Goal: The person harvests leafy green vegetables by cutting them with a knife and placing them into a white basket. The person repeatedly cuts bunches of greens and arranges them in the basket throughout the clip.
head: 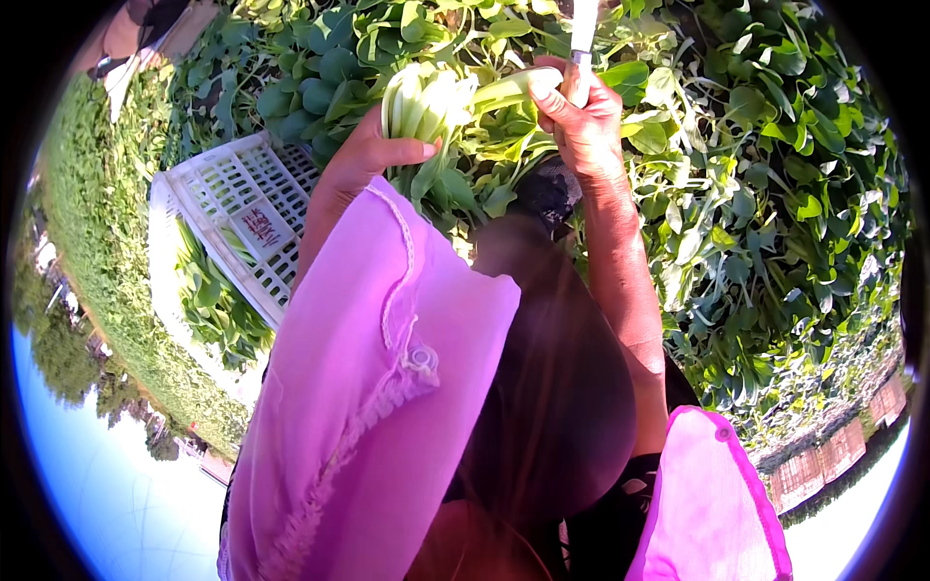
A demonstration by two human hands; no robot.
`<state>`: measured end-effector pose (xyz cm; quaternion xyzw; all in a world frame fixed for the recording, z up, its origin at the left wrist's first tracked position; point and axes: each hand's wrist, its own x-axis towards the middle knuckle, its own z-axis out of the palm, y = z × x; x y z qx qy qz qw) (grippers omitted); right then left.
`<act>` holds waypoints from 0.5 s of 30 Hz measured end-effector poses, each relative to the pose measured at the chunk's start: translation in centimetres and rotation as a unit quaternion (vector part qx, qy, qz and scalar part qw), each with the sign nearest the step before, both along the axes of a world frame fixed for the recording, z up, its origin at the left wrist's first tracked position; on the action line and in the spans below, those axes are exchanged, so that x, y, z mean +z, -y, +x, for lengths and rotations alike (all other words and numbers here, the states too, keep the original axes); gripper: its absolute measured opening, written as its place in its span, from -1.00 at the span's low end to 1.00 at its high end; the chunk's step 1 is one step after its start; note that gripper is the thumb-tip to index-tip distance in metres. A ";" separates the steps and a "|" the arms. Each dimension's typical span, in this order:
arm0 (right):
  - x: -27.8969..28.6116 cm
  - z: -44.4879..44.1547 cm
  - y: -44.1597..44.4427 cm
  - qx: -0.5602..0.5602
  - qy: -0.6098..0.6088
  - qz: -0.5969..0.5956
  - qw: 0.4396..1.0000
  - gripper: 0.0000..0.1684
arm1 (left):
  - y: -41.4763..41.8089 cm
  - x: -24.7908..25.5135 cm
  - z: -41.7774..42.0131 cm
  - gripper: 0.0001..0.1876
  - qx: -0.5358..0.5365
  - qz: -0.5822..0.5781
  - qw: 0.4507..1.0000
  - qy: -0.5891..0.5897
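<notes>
My left hand [385,152] is wrapped around a bunch of leafy greens [429,102], its pale stalk ends facing up and its leaves hanging below. To the right of it, my right hand [581,127] grips the wooden handle [576,86] of a knife. The knife's bright blade [584,29] points away from me and runs out at the top edge. Between the thumb and fingers of that same hand is the pale end of a single green stalk [508,90], which reaches across toward the bunch.
A white slatted plastic crate [218,156] with greens [218,290] in it stands at my left and bears writing. Leafy plants [763,145] grow densely ahead and to the right. My dark shoe [548,192] is among them. Part of another person [138,29] shows at upper left.
</notes>
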<state>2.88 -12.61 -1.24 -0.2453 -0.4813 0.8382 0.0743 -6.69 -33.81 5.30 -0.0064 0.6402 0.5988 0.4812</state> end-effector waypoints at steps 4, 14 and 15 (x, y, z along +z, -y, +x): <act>2.6 0.7 -2.3 0.014 0.064 0.121 0.990 -0.69 | 1.1 1.5 -1.1 -0.51 0.066 0.022 0.995 -0.076; -1.3 1.0 3.0 0.121 0.056 0.145 0.980 -0.53 | -0.7 -5.5 0.8 -0.52 -0.138 -0.183 0.953 -0.198; -2.3 1.5 2.9 0.171 0.112 0.192 0.960 -0.50 | 0.3 -6.9 0.4 -0.50 -0.180 -0.246 0.926 -0.223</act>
